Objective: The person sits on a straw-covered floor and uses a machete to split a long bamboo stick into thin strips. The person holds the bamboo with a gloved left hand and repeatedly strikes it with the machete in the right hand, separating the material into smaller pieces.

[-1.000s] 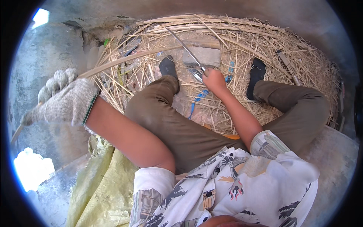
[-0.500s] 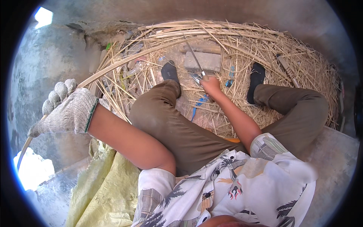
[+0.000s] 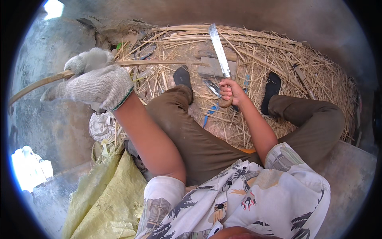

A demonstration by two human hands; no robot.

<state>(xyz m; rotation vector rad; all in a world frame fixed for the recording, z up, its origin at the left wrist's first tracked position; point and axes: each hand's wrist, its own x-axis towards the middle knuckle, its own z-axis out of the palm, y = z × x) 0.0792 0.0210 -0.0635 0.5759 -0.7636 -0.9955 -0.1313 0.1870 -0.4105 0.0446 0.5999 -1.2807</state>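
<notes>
My left hand [image 3: 94, 82], in a grey knitted glove, grips a long thin bamboo strip [image 3: 159, 63] that runs from the far left across to the middle of the straw heap. My bare right hand [image 3: 229, 91] is closed around the wooden handle of a long knife [image 3: 218, 49], whose blade points up and away over the heap. The strip's far end lies close to the blade. My legs in brown trousers stretch out under both hands, feet in dark shoes [image 3: 182, 75] resting on the straw.
A heap of split bamboo and straw [image 3: 318, 75] fills the ground ahead. A flat grey stone [image 3: 211, 67], a second blade [image 3: 212, 88] and blue cord [image 3: 209, 112] lie between my feet. A yellow woven sack [image 3: 104, 195] lies at lower left.
My right hand has lifted the knife from the ground so its blade now points upward. My left hand has risen and swung right, bringing the bamboo strip level across the heap.
</notes>
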